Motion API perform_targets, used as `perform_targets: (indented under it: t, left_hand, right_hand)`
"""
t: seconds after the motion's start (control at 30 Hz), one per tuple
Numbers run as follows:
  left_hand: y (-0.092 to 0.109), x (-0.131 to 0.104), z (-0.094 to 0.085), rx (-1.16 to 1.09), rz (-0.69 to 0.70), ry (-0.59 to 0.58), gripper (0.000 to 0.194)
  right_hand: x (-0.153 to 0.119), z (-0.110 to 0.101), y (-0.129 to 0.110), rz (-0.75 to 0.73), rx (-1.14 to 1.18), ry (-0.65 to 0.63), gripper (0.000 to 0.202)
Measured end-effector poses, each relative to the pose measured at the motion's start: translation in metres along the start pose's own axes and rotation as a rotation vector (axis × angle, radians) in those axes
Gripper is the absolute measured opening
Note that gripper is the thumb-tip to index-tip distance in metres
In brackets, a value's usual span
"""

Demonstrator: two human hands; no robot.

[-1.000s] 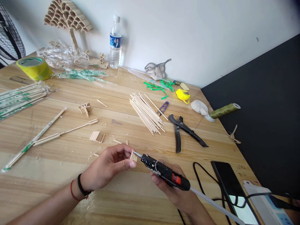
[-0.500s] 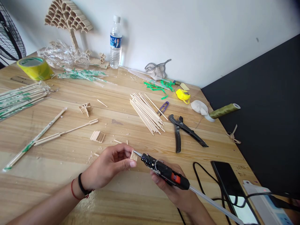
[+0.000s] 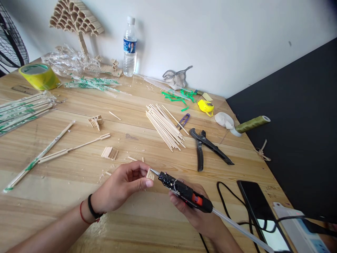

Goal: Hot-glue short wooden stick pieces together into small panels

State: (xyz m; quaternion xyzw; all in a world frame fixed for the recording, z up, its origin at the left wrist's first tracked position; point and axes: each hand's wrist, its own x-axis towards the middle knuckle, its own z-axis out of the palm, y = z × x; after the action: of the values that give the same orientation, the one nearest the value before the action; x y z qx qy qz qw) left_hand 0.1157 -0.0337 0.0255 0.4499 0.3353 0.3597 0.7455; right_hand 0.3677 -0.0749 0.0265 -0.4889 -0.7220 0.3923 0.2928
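Observation:
My left hand (image 3: 131,183) pinches a small block of short wooden sticks (image 3: 150,175) between thumb and fingers. My right hand (image 3: 193,211) is wrapped round a black hot glue gun (image 3: 184,192), and a long clear glue stick (image 3: 239,228) runs out of its back end. The gun's metal nozzle (image 3: 154,172) is at the upper edge of the block; whether it touches is too fine to tell. Beyond my left hand lie a flat row of short cut sticks (image 3: 110,153) and a small piece built of sticks (image 3: 96,122).
Farther back are a pile of long wooden sticks (image 3: 165,128), purple thread snips (image 3: 184,120), black cutters (image 3: 207,146) and a yellow tape measure (image 3: 205,107). A phone (image 3: 259,207), cables and a power strip (image 3: 302,228) lie right. A bottle (image 3: 129,49) and stick-built tree (image 3: 76,21) stand behind.
Both hands, the block and the glue gun stay almost in place. The nozzle has barely shifted along the block's upper edge. Nothing else on the table has moved.

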Motion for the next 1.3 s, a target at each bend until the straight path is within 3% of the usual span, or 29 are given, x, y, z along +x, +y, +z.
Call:
perform_targets:
  t: [1.3]
  left_hand:
    - [0.0003, 0.0001, 0.0033, -0.016, -0.036, -0.032, 0.028]
  right_hand:
    - [0.0025, 0.0002, -0.0044, 0.028, 0.007, -0.018, 0.027]
